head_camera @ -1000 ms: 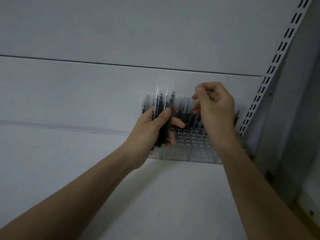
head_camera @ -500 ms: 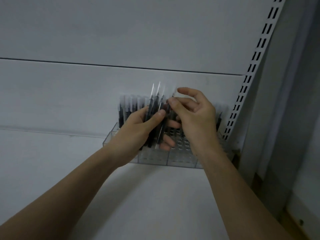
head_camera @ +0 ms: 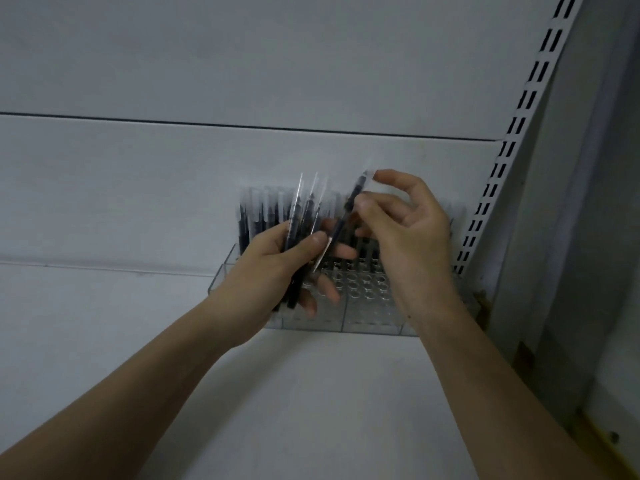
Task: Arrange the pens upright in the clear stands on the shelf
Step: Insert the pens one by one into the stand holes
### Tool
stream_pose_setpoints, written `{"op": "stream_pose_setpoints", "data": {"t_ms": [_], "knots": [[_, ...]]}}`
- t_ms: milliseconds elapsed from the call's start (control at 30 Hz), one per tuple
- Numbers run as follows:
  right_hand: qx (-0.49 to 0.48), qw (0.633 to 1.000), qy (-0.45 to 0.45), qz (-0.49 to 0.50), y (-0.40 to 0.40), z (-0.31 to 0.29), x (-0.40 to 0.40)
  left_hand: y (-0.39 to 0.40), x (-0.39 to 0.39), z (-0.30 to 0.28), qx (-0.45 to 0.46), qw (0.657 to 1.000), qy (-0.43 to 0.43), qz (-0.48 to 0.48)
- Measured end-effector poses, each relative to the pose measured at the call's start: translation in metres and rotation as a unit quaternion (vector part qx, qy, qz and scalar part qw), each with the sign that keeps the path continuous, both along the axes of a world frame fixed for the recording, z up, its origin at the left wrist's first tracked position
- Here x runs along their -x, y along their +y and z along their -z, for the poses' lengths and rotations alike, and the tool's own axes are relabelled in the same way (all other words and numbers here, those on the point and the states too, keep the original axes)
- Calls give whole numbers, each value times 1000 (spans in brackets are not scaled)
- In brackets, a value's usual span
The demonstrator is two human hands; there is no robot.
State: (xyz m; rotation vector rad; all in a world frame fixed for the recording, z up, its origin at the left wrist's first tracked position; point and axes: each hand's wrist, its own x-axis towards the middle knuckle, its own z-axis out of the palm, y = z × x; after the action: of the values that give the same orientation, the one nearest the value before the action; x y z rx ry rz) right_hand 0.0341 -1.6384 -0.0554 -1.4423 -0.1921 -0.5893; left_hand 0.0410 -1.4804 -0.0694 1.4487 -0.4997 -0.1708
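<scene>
left hand [head_camera: 277,268] grips a bundle of pens [head_camera: 304,220]; right hand [head_camera: 401,230] pinches one pen [head_camera: 343,220], tilted toward 1 o'clock, above the clear stands [head_camera: 363,306] on the shelf [head_camera: 104,323]. risk: loose pinch or tilt misses a hole, knocks pens stood at 12.

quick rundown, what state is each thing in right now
left hand: grips a bundle of pens
right hand: pinches a single pen, tilted, above the stand
clear stand: back rows hold upright pens, front holes empty
</scene>
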Motion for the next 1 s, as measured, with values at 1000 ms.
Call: {"op": "stream_pose_setpoints", "data": {"t_ms": [1000], "knots": [[277,951,36,134,-13,25,-19,0,-3,6,90,993,-45,-65]]}}
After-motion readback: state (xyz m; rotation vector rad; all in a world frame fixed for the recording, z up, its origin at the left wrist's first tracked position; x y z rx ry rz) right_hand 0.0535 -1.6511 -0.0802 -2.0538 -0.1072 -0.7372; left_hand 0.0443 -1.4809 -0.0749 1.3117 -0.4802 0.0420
